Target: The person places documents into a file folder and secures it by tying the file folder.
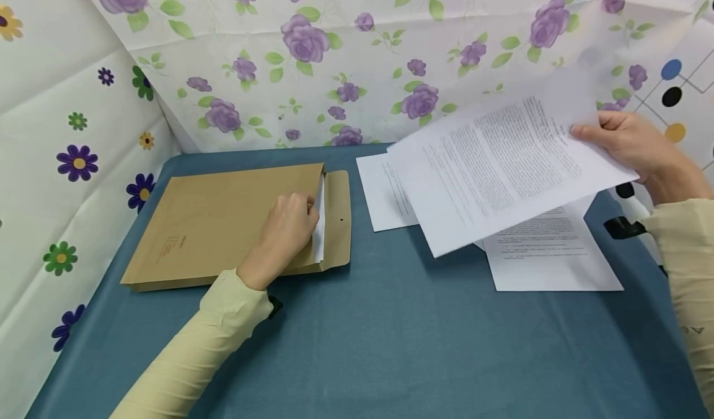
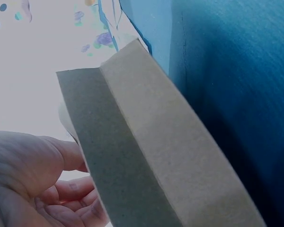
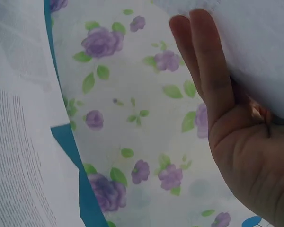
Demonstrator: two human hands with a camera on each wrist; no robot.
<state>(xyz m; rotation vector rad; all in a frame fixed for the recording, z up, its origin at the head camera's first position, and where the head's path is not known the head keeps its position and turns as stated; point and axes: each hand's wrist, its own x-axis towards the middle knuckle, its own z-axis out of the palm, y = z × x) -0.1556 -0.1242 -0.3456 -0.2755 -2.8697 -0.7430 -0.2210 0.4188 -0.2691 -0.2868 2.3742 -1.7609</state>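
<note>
A brown paper envelope [image 1: 217, 220] lies on the left of the table, its flap [image 1: 337, 220] folded out to the right. White paper [image 1: 320, 227] shows at its mouth. There my left hand [image 1: 284, 230] grips the envelope's upper edge with curled fingers. From the left wrist view, the thumb [image 2: 68, 153] meets the brown edge and the fingers bend behind it. Up at the right, my right hand [image 1: 636, 143] pinches a printed white sheet [image 1: 496, 165] by its right side, thumb on the printed face. That sheet hangs tilted above other papers.
Beneath the raised sheet, printed papers [image 1: 552, 264] lie on the blue tablecloth [image 1: 401, 338], one partly covering another. A further sheet [image 1: 385, 193] lies behind them, to the left. Flowered cloth [image 1: 357, 66] hangs along the table's back, and more [image 1: 72, 220] hangs at the left.
</note>
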